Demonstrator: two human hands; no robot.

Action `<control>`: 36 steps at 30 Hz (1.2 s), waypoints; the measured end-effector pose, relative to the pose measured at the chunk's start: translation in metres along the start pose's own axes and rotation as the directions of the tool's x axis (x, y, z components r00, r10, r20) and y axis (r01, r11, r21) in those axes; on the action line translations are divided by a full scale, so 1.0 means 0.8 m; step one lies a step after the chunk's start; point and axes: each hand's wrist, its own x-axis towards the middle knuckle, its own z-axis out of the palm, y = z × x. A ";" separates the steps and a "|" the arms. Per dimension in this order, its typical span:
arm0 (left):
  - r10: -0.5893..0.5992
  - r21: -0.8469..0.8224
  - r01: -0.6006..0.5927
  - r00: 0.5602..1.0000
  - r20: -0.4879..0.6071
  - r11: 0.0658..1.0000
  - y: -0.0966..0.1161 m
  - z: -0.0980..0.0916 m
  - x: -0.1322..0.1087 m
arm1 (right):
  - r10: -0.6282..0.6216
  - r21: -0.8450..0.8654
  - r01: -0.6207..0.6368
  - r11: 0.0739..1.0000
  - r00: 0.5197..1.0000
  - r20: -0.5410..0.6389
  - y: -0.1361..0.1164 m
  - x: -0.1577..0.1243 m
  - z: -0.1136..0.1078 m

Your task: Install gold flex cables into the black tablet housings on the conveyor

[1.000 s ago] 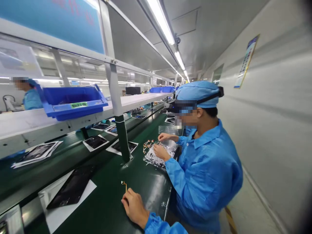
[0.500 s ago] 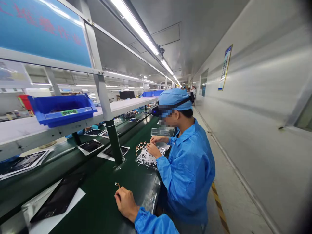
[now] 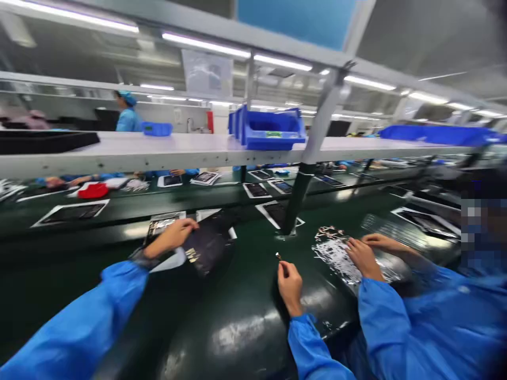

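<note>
My left hand [image 3: 172, 236] reaches forward and grips the top edge of a dark flat panel [image 3: 208, 244] that lies tilted on the green belt [image 3: 237, 316]. My right hand [image 3: 289, 282] rests on the belt with its fingers pinched on a small gold flex part [image 3: 279, 256]. Both my sleeves are blue. The view is smeared by motion.
A co-worker in blue sits at the right, with both hands [image 3: 362, 256] on a pile of small silver parts [image 3: 336, 253]. A dark post [image 3: 295, 203] stands on the belt. More panels [image 3: 71, 212] lie further back. A blue bin [image 3: 271, 129] sits on the white shelf [image 3: 158, 150].
The view has swung left from the co-worker to the belt. My left hand has come into view on the dark panel. My right hand still pinches the gold part.
</note>
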 end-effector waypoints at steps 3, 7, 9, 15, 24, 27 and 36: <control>-0.081 -0.151 0.083 0.997 0.020 0.985 -0.020 0.035 -0.014 | 0.047 -0.016 -0.047 0.999 0.998 -0.036 0.007 0.001 -0.009; -0.154 -0.349 0.113 0.984 -0.089 0.930 -0.046 0.109 -0.037 | 0.092 -0.048 -0.097 0.994 0.991 -0.098 0.004 0.001 -0.024; -0.219 -0.406 0.140 0.964 -0.154 0.903 -0.068 0.133 -0.068 | 0.104 -0.060 -0.111 0.992 0.988 -0.113 -0.001 0.002 -0.030; -0.389 -0.442 0.244 0.880 -0.274 0.863 -0.124 0.177 -0.204 | 0.107 -0.095 -0.113 0.989 0.992 -0.071 -0.014 0.011 -0.057; -0.332 0.162 0.348 0.936 -0.116 0.923 -0.131 0.176 -0.303 | 0.006 -0.141 0.011 0.990 0.992 0.124 -0.062 0.037 -0.133; -0.116 0.383 0.171 0.980 -0.162 0.908 -0.134 0.150 -0.262 | -0.101 -0.060 0.127 0.990 0.941 0.322 -0.092 0.044 -0.144; 0.106 0.563 -0.141 0.990 0.095 0.814 -0.162 0.159 -0.096 | -0.333 0.194 0.271 0.943 0.785 0.523 -0.170 0.046 -0.126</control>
